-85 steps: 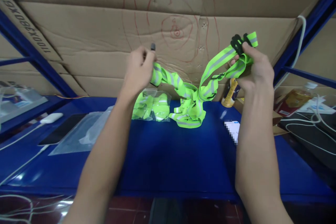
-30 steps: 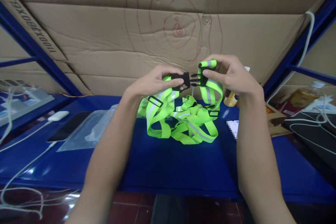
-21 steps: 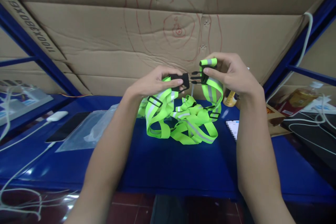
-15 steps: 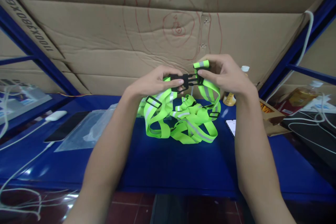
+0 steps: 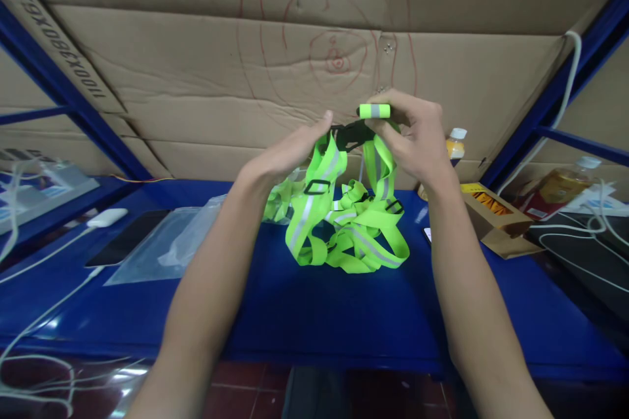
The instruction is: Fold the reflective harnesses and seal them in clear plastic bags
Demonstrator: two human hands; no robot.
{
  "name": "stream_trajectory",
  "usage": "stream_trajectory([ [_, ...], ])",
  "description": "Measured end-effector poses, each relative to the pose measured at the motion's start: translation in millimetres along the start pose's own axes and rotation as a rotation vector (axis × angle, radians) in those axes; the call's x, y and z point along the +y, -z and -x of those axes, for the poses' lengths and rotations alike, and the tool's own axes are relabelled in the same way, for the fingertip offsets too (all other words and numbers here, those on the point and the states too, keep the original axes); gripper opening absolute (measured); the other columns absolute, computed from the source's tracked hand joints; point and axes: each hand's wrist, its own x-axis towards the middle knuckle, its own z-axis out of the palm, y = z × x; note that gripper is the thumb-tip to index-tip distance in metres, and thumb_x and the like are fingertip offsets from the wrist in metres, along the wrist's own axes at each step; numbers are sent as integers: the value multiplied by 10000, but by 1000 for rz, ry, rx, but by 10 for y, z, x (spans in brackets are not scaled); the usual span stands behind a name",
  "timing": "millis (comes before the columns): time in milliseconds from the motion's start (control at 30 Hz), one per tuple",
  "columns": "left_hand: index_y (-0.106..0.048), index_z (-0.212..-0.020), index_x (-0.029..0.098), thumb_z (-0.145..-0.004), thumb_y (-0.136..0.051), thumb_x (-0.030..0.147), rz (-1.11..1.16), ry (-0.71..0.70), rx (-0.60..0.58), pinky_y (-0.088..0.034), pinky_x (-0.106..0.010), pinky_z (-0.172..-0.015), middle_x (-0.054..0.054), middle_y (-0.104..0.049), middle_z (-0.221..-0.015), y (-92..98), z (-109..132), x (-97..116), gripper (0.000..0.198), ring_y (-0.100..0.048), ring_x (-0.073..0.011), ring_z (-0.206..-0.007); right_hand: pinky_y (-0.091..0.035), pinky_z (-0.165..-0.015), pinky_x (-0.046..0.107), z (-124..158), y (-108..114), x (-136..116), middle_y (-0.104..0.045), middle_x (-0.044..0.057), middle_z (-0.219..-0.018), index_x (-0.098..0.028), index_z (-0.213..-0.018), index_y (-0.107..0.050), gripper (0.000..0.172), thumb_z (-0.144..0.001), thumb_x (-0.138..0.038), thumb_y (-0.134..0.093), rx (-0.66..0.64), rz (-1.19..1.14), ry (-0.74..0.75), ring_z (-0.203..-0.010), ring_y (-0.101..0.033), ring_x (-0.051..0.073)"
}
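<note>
Lime-yellow reflective harness (image 5: 363, 239) heaped mid-frame on the blue shelf (image 5: 334, 314), two straps rising to a black side-release buckle (image 5: 351, 136) between the hands. Right hand (image 5: 420, 134): thumb and fingers closed in a pinch on the buckle's right end and its folded strap. Left hand (image 5: 292, 150): thumb raised off the buckle, straight; its fingers run behind the strap, so I cannot tell whether they grip. Buckle halves meet; dark, locking unclear. Just behind the heap, partly hidden by harness and left arm, straps in a clear packet (image 5: 281, 201). Left of frame: flat plastic bag (image 5: 152, 252), its right side covered by the left forearm; beside it a black phone (image 5: 128, 237) and white charger (image 5: 108, 217) with cable. Right forearm blocks most of a second phone (image 5: 426, 234). Right of that arm, an open brown carton (image 5: 506, 222) with orange contents; behind the wrist, a white-capped bottle (image 5: 456, 145). Far right, a tilted bottle (image 5: 560, 184) near tangled white cables (image 5: 584, 228). Cardboard (image 5: 187, 59) backs everything, red rings drawn at upper centre.
</note>
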Motion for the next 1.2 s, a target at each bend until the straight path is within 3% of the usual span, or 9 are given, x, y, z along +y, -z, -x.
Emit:
stream_trajectory([
  [100,-775,-986,230,-1023,-611,702,219,154,-170,-607,-353,-705,-75,-791,-951,25,-25,-13,501,-753,-242,-795,-588,-1014,470,19,-12,-36,-779,41,-1035,-297,-951,-798,127,-949,-422,-780,32,-6,-3,-1084,-710,299],
  [233,-751,-902,195,-929,-764,549,257,181,-48,-530,-334,-576,-74,-739,-821,109,-24,58,355,-664,-201,-628,-590,-1012,435,33,41,-113,-801,29,-1084,-298,-979,-823,93,-919,-370,-830,-61,-85,3,-1121,-734,283],
  [400,-681,-892,194,-747,-957,384,240,77,55,-553,-337,-646,-56,-729,-851,159,5,98,365,-683,-188,-700,-540,-1156,493,38,179,-136,-791,48,-1379,-303,-1291,-804,500,-813,-389,-927,-428,-63,16,-1295,-712,315],
  [500,-663,-920,210,-705,-1002,428,229,-88,59,-590,-331,-737,-46,-751,-933,135,1,84,457,-725,-206,-831,-539,-1143,508,33,186,-50,-744,81,-1466,-273,-1376,-749,578,-860,-497,-880,-418,45,-1,-1342,-674,335],
  [733,-682,-1014,193,-823,-928,597,13,-280,-13,-579,-312,-840,-76,-770,-1024,75,39,166,510,-751,-240,-1000,-434,-695,317,10,203,35,-720,13,-809,-195,-839,-711,255,-974,-409,-738,-548,180,-99,-760,-586,183],
  [900,-773,-957,172,-984,-687,742,-193,-189,-105,-542,-280,-739,-83,-789,-942,96,68,165,578,-713,-202,-842,-395,-725,318,12,241,8,-693,-3,-754,-184,-833,-744,139,-929,-284,-755,-428,309,-10,-743,-561,170],
  [1000,-795,-894,168,-990,-526,872,10,40,-263,-560,-297,-652,-90,-767,-807,117,71,97,760,-717,-212,-715,-475,-818,340,29,197,66,-762,22,-822,-180,-916,-810,95,-919,-250,-745,-351,284,32,-836,-673,217],
  [1100,-800,-887,165,-891,-691,861,285,239,-291,-636,-363,-694,-107,-782,-818,117,52,31,704,-776,-271,-758,-540,-979,410,42,102,122,-840,58,-1040,-205,-1022,-852,171,-931,-233,-710,-247,247,105,-1051,-766,289],
  [1200,-805,-884,160,-721,-961,660,362,264,-204,-641,-358,-680,-100,-802,-870,127,30,21,548,-763,-246,-731,-531,-1122,481,40,26,103,-832,65,-1248,-252,-1103,-860,208,-956,-290,-717,-161,214,176,-1250,-752,324],
])
